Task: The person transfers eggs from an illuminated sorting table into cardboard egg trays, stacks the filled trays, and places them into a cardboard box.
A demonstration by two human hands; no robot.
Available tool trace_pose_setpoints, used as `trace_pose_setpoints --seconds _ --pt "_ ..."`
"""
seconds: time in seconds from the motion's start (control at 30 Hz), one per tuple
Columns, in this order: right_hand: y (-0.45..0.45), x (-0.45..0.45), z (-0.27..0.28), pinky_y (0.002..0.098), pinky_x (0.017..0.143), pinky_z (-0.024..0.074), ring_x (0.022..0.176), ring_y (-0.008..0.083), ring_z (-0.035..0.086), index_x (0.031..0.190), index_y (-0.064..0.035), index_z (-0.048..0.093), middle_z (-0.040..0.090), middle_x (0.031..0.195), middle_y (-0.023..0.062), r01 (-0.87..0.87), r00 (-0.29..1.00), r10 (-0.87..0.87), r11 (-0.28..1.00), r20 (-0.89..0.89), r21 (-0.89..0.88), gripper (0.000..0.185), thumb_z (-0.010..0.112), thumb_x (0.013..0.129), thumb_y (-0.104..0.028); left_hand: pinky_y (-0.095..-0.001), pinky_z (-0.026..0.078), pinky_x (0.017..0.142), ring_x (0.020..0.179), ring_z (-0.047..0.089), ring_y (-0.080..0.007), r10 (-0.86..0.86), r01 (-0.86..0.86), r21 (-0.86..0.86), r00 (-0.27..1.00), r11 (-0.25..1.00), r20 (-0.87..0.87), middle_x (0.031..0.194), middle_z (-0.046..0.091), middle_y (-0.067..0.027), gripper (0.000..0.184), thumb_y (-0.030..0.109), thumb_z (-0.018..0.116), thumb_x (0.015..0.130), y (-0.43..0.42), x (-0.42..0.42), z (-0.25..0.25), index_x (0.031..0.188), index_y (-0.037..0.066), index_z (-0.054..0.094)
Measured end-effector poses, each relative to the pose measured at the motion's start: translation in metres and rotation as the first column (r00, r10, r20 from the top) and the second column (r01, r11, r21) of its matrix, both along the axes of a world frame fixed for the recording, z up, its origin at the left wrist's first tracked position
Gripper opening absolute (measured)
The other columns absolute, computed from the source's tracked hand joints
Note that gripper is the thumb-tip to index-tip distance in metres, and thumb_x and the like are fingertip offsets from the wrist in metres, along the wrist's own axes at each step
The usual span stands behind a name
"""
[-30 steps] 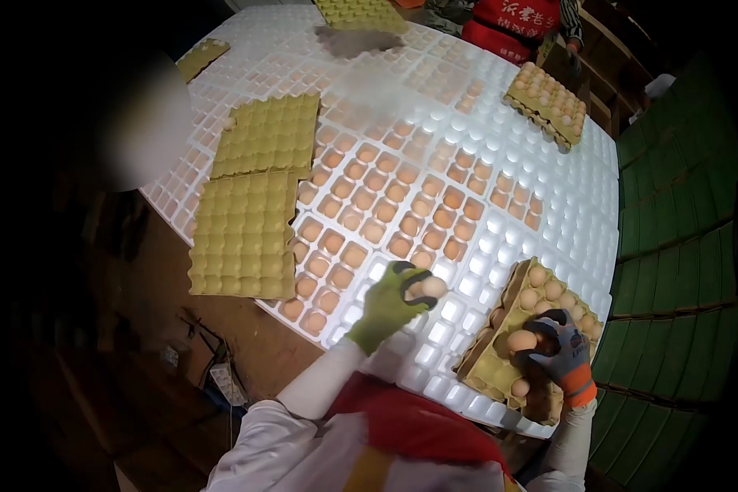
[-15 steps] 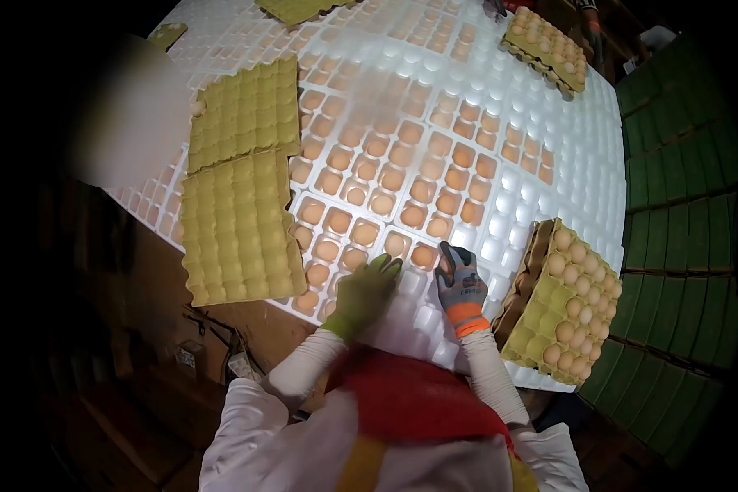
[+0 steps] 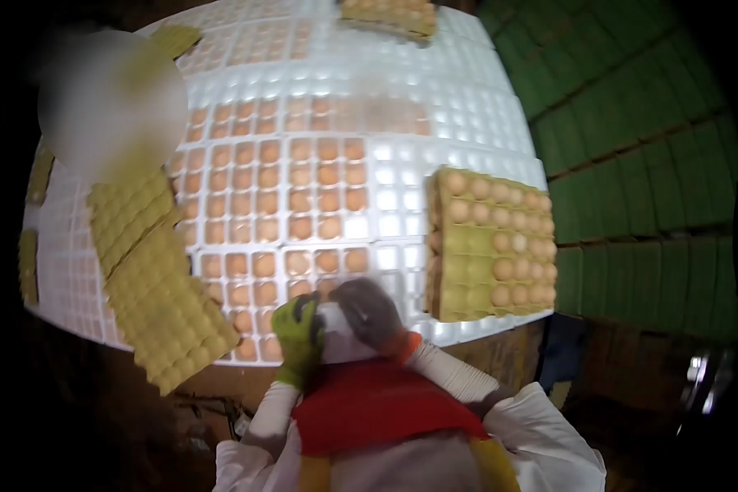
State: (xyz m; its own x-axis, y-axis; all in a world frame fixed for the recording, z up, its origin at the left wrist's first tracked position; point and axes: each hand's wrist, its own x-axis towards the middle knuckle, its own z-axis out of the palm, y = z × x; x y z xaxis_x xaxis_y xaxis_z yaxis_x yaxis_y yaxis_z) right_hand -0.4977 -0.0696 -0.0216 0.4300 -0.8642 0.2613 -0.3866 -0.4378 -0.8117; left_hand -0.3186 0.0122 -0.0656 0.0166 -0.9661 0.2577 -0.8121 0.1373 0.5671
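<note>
My left hand [image 3: 298, 334], in a green glove, is at the near edge of the white plastic trays [image 3: 280, 254]. Its fingers are curled; whatever they may hold is hidden. My right hand [image 3: 371, 316], in a grey glove with an orange cuff, is just beside it, its fingers bent down and smeared by motion. Brown eggs [image 3: 300, 262] sit one to a cell in the trays right beyond both hands. To the right of my right hand, a stack of yellowish pulp trays [image 3: 467, 299] bears more eggs [image 3: 500, 191], with bare cells at its near left.
Bare pulp trays [image 3: 160, 307] lie at the left. Another egg-filled pulp tray [image 3: 389, 18] stands at the far edge. Green stacked crates or boxes [image 3: 631, 197] line the right side. A blurred pale disc [image 3: 111, 102] covers part of the upper left.
The view has turned to the right. My right hand has moved left, close to my left hand, and its fingers are now over the cells near the eggs.
</note>
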Motion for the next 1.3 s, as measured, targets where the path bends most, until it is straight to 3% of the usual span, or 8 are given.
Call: trace_pose_setpoints --seconds 0.27,0.43,0.57,0.73,0.9,1.0,1.1,1.3 --pt "0.028 -0.226 0.132 0.0406 0.081 0.0563 0.095 0.0344 0.066 0.12 -0.0057 0.066 0.067 0.107 0.0127 0.578 0.737 -0.601 0.798 -0.309 -0.173 0.044 0.076 0.078 -0.004 -0.0489 0.045 0.101 0.115 0.058 -0.0403 -0.121 0.13 -0.012 0.883 0.991 -0.453 0.125 0.064 -0.0189 0.05 0.01 0.074 0.08 -0.044 -0.056 0.059 0.128 0.0 0.063" --pt "0.007 -0.311 0.132 0.045 0.088 0.0478 0.105 0.0293 0.058 0.121 -0.0185 0.067 0.062 0.114 0.0081 0.253 0.292 -0.29 0.942 -0.912 -0.219 0.052 0.082 0.075 -0.037 -0.0451 0.051 0.082 0.099 0.064 -0.0333 -0.582 0.538 -0.228 0.779 0.812 -0.234 0.118 0.066 -0.0097 0.05 0.02 0.078 0.079 -0.09 -0.193 0.126 0.126 0.011 0.064" --pt "-0.008 -0.353 0.123 0.0453 0.088 0.05 0.102 0.0313 0.059 0.117 -0.0153 0.066 0.063 0.113 0.0097 0.171 0.732 -0.214 0.977 -0.647 -0.13 0.053 0.087 0.07 -0.028 -0.0456 0.051 0.077 0.094 0.063 -0.0316 -0.592 0.587 0.085 0.788 0.805 0.166 0.109 0.064 -0.0101 0.043 0.024 0.077 0.077 -0.096 -0.271 0.129 0.116 0.011 0.064" --pt "-0.003 -0.39 0.096 0.0429 0.085 0.053 0.103 0.0329 0.063 0.112 -0.0078 0.065 0.065 0.112 0.0112 0.226 0.974 -0.225 0.973 0.028 -0.046 0.053 0.091 0.067 -0.016 -0.0409 0.057 0.081 0.099 0.068 -0.0326 -0.453 0.491 0.059 0.839 0.869 -0.303 0.116 0.067 -0.0135 0.052 0.026 0.081 0.084 -0.097 -0.254 0.131 0.128 0.007 0.062" --pt "-0.021 -0.387 0.104 0.0419 0.087 0.0523 0.106 0.0302 0.063 0.123 -0.005 0.063 0.064 0.116 0.0102 0.013 0.996 -0.02 0.997 0.091 0.078 0.056 0.088 0.073 -0.01 -0.0352 0.057 0.096 0.111 0.066 -0.0211 0.259 0.385 0.308 0.175 0.87 -0.95 0.127 0.063 -0.0112 0.043 0.023 0.072 0.092 -0.094 -0.244 0.155 0.127 0.001 0.06" --pt "-0.027 -0.362 0.126 0.0417 0.087 0.0515 0.106 0.0302 0.063 0.128 -0.0062 0.062 0.061 0.118 0.0098 -0.088 0.995 0.08 0.982 0.056 0.17 0.059 0.086 0.074 -0.014 -0.0361 0.056 0.079 0.1 0.065 -0.0239 -0.307 0.389 0.124 0.854 0.913 -0.42 0.108 0.061 -0.0074 0.037 0.019 0.072 0.084 -0.115 -0.264 0.152 0.12 0.012 0.064" --pt "-0.027 -0.317 0.115 0.0432 0.086 0.0529 0.104 0.0306 0.063 0.121 -0.0113 0.065 0.06 0.11 0.009 -0.148 0.734 0.115 0.989 -0.669 0.008 0.053 0.084 0.075 -0.029 -0.0442 0.05 0.084 0.102 0.061 -0.0332 -0.356 0.329 0.138 0.876 0.934 0.324 0.112 0.061 -0.0092 0.054 0.029 0.082 0.072 -0.126 -0.293 0.147 0.121 0.015 0.063" --pt "-0.041 -0.361 0.107 0.0417 0.081 0.0554 0.098 0.0279 0.068 0.114 -0.0085 0.064 0.065 0.106 0.0105 -0.136 0.979 0.142 0.989 -0.144 0.05 0.054 0.086 0.077 -0.041 -0.0403 0.054 0.088 0.108 0.064 -0.0247 -0.158 0.325 0.165 0.769 0.931 -0.62 0.118 0.063 -0.0089 0.043 0.021 0.074 0.082 -0.107 -0.256 0.12 0.122 0.01 0.062"
